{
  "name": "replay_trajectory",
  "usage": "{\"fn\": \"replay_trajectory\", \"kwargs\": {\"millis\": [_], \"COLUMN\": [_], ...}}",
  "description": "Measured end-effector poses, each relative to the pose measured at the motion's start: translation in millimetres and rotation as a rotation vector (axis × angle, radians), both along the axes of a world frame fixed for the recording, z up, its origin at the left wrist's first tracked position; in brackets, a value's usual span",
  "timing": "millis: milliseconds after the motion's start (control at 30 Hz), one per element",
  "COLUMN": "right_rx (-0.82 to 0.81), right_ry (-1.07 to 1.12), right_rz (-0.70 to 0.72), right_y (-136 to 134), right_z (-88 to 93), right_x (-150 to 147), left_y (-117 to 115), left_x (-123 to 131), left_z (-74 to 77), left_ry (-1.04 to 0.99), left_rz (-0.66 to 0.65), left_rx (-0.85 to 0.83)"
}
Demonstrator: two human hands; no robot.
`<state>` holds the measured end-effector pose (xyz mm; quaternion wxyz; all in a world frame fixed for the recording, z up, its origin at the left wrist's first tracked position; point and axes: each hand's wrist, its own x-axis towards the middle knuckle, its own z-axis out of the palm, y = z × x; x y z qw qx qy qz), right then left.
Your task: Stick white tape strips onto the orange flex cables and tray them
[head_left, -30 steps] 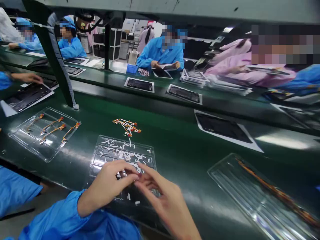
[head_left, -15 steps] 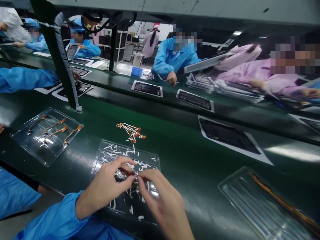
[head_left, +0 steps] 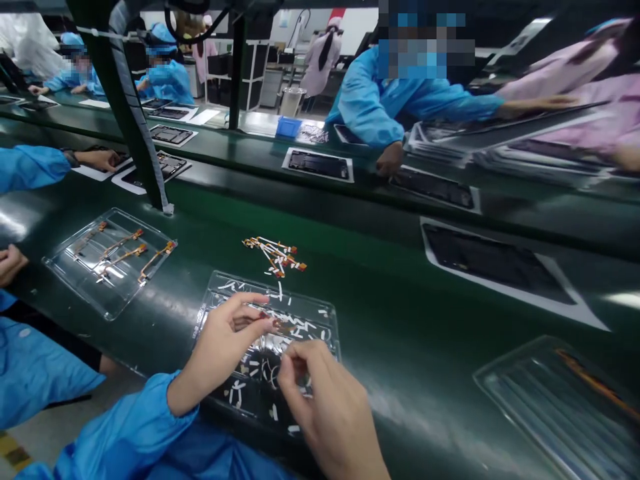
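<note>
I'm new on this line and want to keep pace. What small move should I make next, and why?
Probably lift one white strip from the clear plastic tray with the right hand: its fingers are down among the white strips, and the left hand seems to pinch a small piece just beside them.

A loose, bright blue smock sleeve (head_left: 125, 427) with a gathered cuff (head_left: 175, 393) covers the person's left forearm down to the wrist, while the left hand (head_left: 220, 353) and the right hand (head_left: 325, 407) are bare.
</note>
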<state>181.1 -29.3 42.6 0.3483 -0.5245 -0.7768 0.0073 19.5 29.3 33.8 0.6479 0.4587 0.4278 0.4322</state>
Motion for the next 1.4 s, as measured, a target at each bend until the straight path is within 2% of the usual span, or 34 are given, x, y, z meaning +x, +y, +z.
{"fn": "replay_trajectory", "kwargs": {"millis": [133,233,333,633,1000,1200,1400], "right_rx": [0.058,0.14,0.154,0.281,0.308,0.222,0.0], "right_ry": [0.012,-0.019,-0.032,-0.2,-0.319,-0.269,-0.001], "right_rz": [-0.009,-0.033,-0.009,-0.069,-0.091,-0.138,-0.102], "right_y": [-5,-6,-5,-4,0,3,2], "right_z": [3.5,0.3,-4.2,-7.5,-5.4,-9.9,-4.8], "right_x": [12,14,13,16,6,1,3], "left_y": [-1,-4,-8,-16,-17,-18,-19], "left_x": [2,4,5,6,2,-3,-10], "left_z": [2.5,0.5,-0.3,5.3,4.5,4.0,-4.5], "left_ry": [-0.083,-0.014,0.043,0.205,0.313,0.336,0.347], "left_rz": [-0.056,-0.052,-0.069,-0.136,-0.121,-0.17,-0.26], "left_rx": [-0.069,-0.049,-0.013,0.078,0.117,0.243,0.55]}}
